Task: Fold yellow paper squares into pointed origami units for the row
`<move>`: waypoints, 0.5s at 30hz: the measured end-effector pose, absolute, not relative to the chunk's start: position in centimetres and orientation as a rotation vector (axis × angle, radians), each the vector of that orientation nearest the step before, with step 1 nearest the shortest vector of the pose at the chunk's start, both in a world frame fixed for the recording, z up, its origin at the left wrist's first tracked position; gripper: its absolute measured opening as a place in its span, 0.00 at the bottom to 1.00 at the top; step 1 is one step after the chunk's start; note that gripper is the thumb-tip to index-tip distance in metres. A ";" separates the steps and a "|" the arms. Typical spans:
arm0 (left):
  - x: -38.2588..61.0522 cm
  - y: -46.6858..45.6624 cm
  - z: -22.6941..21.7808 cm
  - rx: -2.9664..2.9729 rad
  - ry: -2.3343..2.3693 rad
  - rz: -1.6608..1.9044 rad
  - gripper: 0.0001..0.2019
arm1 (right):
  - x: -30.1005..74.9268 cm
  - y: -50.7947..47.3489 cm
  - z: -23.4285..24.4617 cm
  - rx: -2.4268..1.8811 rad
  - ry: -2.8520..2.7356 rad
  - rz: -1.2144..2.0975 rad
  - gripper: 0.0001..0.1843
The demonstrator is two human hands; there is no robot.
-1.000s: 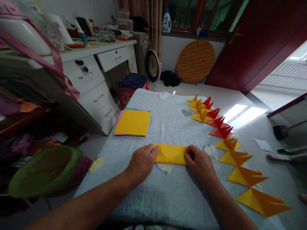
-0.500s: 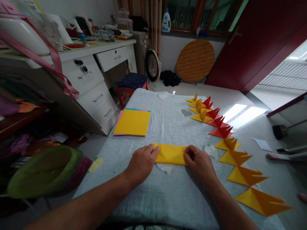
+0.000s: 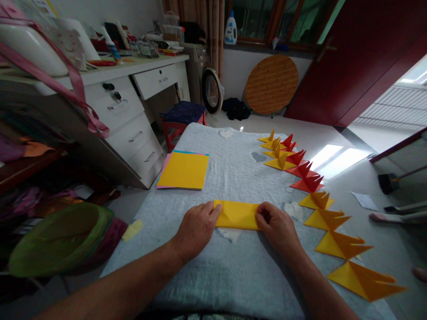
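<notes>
A sheet of yellow origami paper (image 3: 237, 215), folded into a long rectangle, lies low over the cloth in front of me. My left hand (image 3: 197, 226) pinches its left end between thumb and fingers. At the right end, my right hand (image 3: 275, 225) grips the paper with thumb and forefinger curled together. Beyond my left hand sits a stack of square paper (image 3: 183, 170), yellow on top with pink and blue edges showing. Along the right side run folded yellow paper cranes (image 3: 343, 240) and red paper cranes (image 3: 307, 175), several of each.
Pale blue quilted cloth (image 3: 230, 173) covers the table. A green-lined bin (image 3: 56, 240) stands at the left, below a white desk (image 3: 113, 106) with drawers. Behind the table are a stool (image 3: 185, 113), an open washing machine door (image 3: 211, 91) and a round wooden board (image 3: 271, 84).
</notes>
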State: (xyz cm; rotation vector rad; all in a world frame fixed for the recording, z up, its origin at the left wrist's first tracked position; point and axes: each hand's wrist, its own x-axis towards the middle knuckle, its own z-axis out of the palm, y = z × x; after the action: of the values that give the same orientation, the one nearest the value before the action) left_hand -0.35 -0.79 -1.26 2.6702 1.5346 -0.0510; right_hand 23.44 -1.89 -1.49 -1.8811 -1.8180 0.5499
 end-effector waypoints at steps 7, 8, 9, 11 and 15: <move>-0.3 -0.6 -1.4 2.682 1.554 0.004 0.13 | 23.4 -1.9 -1.5 -1.895 -1.820 0.578 0.08; -0.3 -0.6 -1.4 2.687 1.555 0.016 0.12 | 23.4 -1.9 -1.4 -1.895 -1.820 0.577 0.08; -0.3 -0.6 -1.4 2.691 1.556 0.029 0.12 | 23.4 -1.9 -1.4 -1.897 -1.819 0.576 0.08; -0.3 -0.5 -1.5 2.699 1.554 0.054 0.12 | 23.4 -1.9 -1.4 -1.900 -1.817 0.575 0.08; -0.4 -0.6 -1.6 2.705 1.539 0.073 0.12 | 23.4 -1.9 -1.5 -1.898 -1.809 0.573 0.08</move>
State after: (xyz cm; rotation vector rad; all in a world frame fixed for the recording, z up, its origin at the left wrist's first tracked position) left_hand -0.37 -0.55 -1.61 2.7049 1.5393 0.0734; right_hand 23.40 -1.90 -1.45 -1.8984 -1.8095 0.5725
